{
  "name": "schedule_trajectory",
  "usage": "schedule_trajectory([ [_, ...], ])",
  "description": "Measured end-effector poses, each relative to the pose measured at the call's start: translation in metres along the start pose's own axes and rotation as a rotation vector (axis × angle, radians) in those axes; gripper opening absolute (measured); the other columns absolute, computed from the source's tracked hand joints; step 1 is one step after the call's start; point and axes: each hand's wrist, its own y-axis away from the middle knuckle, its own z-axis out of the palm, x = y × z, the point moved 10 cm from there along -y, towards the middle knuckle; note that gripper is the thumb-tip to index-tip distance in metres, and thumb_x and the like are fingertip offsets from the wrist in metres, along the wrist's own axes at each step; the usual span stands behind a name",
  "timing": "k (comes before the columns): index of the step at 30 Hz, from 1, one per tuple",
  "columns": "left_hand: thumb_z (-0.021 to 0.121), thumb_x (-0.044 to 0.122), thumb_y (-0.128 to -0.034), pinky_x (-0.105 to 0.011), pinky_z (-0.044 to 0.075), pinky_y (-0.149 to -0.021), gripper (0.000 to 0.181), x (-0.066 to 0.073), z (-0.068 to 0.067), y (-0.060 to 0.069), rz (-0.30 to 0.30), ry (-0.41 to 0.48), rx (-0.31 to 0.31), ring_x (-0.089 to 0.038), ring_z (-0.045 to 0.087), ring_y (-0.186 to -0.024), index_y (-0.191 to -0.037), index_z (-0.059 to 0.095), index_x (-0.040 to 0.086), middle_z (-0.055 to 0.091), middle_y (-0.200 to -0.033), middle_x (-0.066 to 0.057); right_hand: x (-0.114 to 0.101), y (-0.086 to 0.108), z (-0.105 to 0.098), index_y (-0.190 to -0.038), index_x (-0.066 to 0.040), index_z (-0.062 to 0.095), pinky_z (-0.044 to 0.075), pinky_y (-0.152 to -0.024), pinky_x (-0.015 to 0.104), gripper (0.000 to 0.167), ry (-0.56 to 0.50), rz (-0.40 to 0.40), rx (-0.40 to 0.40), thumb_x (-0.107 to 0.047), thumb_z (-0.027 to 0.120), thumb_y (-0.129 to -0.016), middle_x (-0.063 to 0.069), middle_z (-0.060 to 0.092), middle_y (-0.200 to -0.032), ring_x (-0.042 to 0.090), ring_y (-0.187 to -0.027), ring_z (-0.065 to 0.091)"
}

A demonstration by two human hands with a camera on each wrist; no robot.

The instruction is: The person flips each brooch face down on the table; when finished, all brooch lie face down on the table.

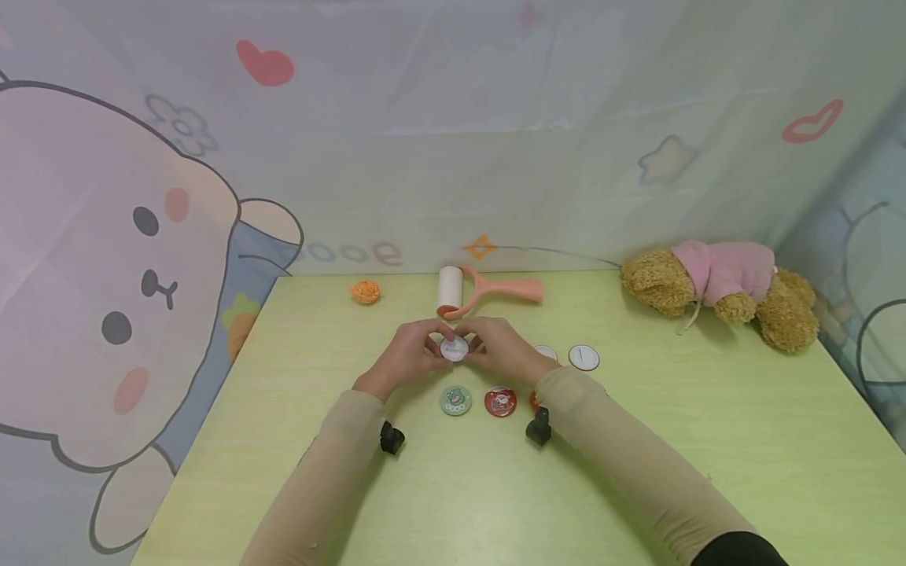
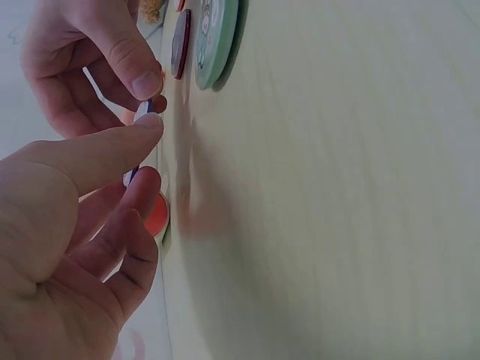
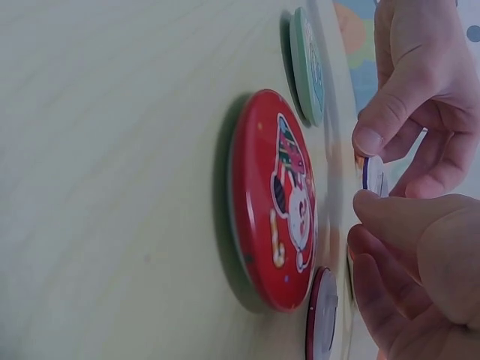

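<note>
Between both hands a round pin badge (image 1: 454, 348) is held above the table, its pale back facing up. My left hand (image 1: 410, 351) pinches its left edge with thumb and fingers, while the right hand (image 1: 504, 351) pinches the opposite edge. In the left wrist view the badge (image 2: 142, 110) appears edge-on with a dark blue rim. Nearer the front lie a green badge (image 1: 455, 401) and a red badge (image 1: 500, 402) with a cartoon figure, picture side up. An orange-red badge (image 1: 534, 400) is mostly hidden by the right sleeve.
Two badges lie back side up, one (image 1: 546, 353) partly behind the right wrist, another (image 1: 583, 358) farther right. A lint roller with a pink handle (image 1: 510, 289) lies behind the hands. An orange crinkled object (image 1: 365, 292) sits back left; a teddy bear (image 1: 729, 283) lies back right.
</note>
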Motion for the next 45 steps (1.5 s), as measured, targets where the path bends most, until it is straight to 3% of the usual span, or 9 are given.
schedule_trajectory([
  [9, 0.089, -0.001, -0.0807, -0.025, 0.056, -0.067, 0.034, 0.006, 0.001, 0.0, 0.011, -0.03, -0.024, -0.015, 0.07, -0.081, -0.107, 0.07, 0.009, 0.074, -0.111, -0.01, 0.001, 0.0, 0.0, -0.125, -0.006, 0.071, 0.061, -0.087, 0.034, 0.034, 0.042, -0.009, -0.015, -0.006, 0.081, -0.092, 0.009, 0.073, -0.119, 0.023, -0.099, 0.073],
  [23, 0.093, 0.011, -0.0792, -0.04, 0.056, -0.093, 0.029, 0.01, 0.006, -0.005, 0.045, -0.191, -0.04, -0.024, 0.069, -0.105, -0.095, 0.069, 0.013, 0.075, -0.11, -0.003, 0.005, 0.003, -0.004, -0.123, -0.007, 0.073, 0.056, -0.099, 0.041, 0.03, 0.133, 0.002, -0.029, -0.014, 0.08, -0.095, 0.005, 0.074, -0.121, 0.024, -0.112, 0.07],
  [30, 0.094, 0.014, -0.0787, -0.042, 0.052, -0.097, 0.028, 0.006, 0.01, -0.007, 0.023, -0.239, -0.069, -0.02, 0.062, -0.099, -0.093, 0.07, 0.013, 0.073, -0.103, 0.0, 0.011, 0.005, -0.017, -0.127, -0.003, 0.07, 0.055, -0.1, 0.043, 0.035, 0.163, 0.017, -0.012, -0.003, 0.075, -0.093, 0.009, 0.073, -0.126, 0.029, -0.114, 0.068],
  [45, 0.093, 0.015, -0.0796, -0.041, 0.05, -0.097, 0.027, 0.008, 0.013, -0.009, 0.012, -0.277, -0.11, -0.021, 0.059, -0.097, -0.095, 0.072, 0.012, 0.071, -0.102, -0.001, 0.026, 0.014, -0.038, -0.129, 0.0, 0.068, 0.053, -0.103, 0.045, 0.033, 0.117, 0.051, 0.004, -0.007, 0.07, -0.098, 0.015, 0.071, -0.128, 0.032, -0.116, 0.067],
])
